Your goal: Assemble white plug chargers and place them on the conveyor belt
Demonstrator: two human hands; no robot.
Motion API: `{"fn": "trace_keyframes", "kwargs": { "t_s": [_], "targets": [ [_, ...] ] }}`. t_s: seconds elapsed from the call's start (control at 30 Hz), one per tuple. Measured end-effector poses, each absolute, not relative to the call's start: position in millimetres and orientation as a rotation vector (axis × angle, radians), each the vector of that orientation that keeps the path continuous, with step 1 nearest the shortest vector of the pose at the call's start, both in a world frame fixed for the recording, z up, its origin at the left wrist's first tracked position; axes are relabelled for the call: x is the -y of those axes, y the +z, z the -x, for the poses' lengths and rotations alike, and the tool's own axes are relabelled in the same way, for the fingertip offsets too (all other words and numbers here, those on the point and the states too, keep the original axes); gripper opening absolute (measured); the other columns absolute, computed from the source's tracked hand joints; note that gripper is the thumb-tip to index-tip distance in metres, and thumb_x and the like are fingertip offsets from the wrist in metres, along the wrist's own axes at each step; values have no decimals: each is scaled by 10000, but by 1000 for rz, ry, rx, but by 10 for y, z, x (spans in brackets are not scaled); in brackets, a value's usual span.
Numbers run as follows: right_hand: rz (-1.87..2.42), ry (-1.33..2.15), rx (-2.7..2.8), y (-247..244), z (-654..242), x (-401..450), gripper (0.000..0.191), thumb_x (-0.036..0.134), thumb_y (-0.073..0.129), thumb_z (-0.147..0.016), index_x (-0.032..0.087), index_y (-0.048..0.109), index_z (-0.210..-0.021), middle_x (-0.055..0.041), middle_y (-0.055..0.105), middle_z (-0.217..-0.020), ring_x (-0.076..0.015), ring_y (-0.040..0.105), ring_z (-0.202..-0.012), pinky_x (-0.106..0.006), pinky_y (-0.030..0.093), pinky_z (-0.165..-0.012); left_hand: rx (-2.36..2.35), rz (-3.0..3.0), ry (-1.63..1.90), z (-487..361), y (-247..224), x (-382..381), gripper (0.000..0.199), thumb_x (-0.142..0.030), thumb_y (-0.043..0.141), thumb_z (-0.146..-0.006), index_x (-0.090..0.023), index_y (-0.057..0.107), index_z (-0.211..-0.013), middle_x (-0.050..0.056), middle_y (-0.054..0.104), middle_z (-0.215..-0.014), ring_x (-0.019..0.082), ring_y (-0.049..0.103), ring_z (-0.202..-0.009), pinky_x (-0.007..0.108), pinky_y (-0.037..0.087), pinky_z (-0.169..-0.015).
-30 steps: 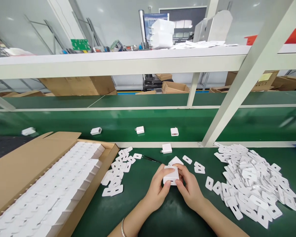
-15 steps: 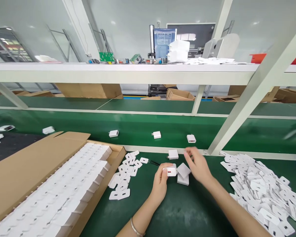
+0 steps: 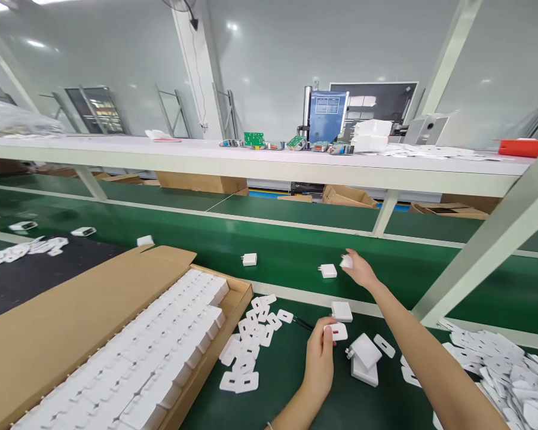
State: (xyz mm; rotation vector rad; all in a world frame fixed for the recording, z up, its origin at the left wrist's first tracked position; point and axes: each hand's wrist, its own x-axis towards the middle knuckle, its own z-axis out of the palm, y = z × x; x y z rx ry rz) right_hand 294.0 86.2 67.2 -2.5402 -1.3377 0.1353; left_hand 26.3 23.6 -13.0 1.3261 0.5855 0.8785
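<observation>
My left hand [image 3: 321, 361] is closed around a white charger [image 3: 339, 331] with a red port in its face, held low over the green bench. Out over the green conveyor belt, my right hand [image 3: 362, 273] pinches another white charger [image 3: 347, 261], its body partly covered by the fingers. One more charger [image 3: 341, 311] lies at the back edge of the bench, just above my left hand. Between my arms, a charger with visible prongs [image 3: 366, 350] rests tilted on a second white block [image 3: 364, 374]. A loose oval cover plate [image 3: 384, 346] lies beside them.
An open cardboard box [image 3: 237, 298] with rows of white chargers stands at left. Small cover plates [image 3: 246, 352] lie beside it, near dark tweezers [image 3: 302, 323]. A big pile of plates [image 3: 515, 382] sits at right. A slanted white post [image 3: 484, 239] rises near my right arm.
My right hand has moved forward from the bench edge to the belt and taken hold of a charger. My left hand still holds its charger. The view has tilted up and turned left.
</observation>
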Motion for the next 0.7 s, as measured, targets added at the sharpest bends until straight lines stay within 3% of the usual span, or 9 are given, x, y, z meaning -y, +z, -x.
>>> {"fn": "trace_keyframes", "kwargs": {
  "t_s": [0.07, 0.23, 0.37, 0.5, 0.63, 0.7],
  "targets": [
    [2446, 221, 1522, 684, -2887, -1052, 488, 345, 653, -1040, 204, 510, -1485, -121, 544, -1463, -275, 599, -1239, -483, 531, -1040, -584, -1334, 865, -255, -109, -219, 696, -796, 368, -986, -189, 674, -1136, 115, 692, -1107, 258, 628, -954, 364, 495, -802],
    [2472, 443, 1726, 684, -2854, -1172, 377, 366, 699, -1018, 166, 621, -1328, -92, 662, -1232, -227, 680, -1024, -427, 600, -900, -566, -1349, 858, -242, -113, -209, 643, -749, 364, -1014, -195, 668, -1133, 105, 692, -1098, 257, 630, -961, 359, 497, -796],
    [2590, 331, 1743, 751, -2842, -926, 378, 387, 688, -1018, 166, 618, -1317, -99, 643, -1256, -252, 651, -1098, -469, 566, -961, -560, -1387, 869, -250, -135, -204, 590, -692, 360, -1042, -196, 666, -1130, 95, 691, -1068, 249, 623, -933, 365, 488, -809],
    [2668, 279, 1737, 863, -2768, -496, 414, 387, 725, -971, 161, 616, -1300, -84, 675, -1144, -242, 665, -1007, -446, 554, -919, -542, -1415, 881, -250, -140, -197, 564, -665, 370, -1050, -194, 669, -1138, 108, 700, -1112, 266, 636, -992, 403, 494, -904],
    [2651, 270, 1751, 913, -2581, -16, 491, 265, 824, -803, 136, 654, -1245, -121, 725, -1063, -304, 697, -973, -413, 544, -862, -533, -1428, 900, -246, -130, -197, 546, -644, 378, -1055, -193, 671, -1148, 118, 702, -1142, 276, 648, -1024, 420, 505, -944],
    [2612, 218, 1748, 911, -2422, 189, 536, 229, 819, -769, 143, 650, -1271, -149, 722, -1148, -350, 684, -1076, -436, 525, -923, -515, -1444, 910, -241, -110, -198, 545, -648, 397, -1050, -187, 673, -1144, 119, 704, -1130, 277, 653, -1025, 419, 510, -947]
  ]
}}
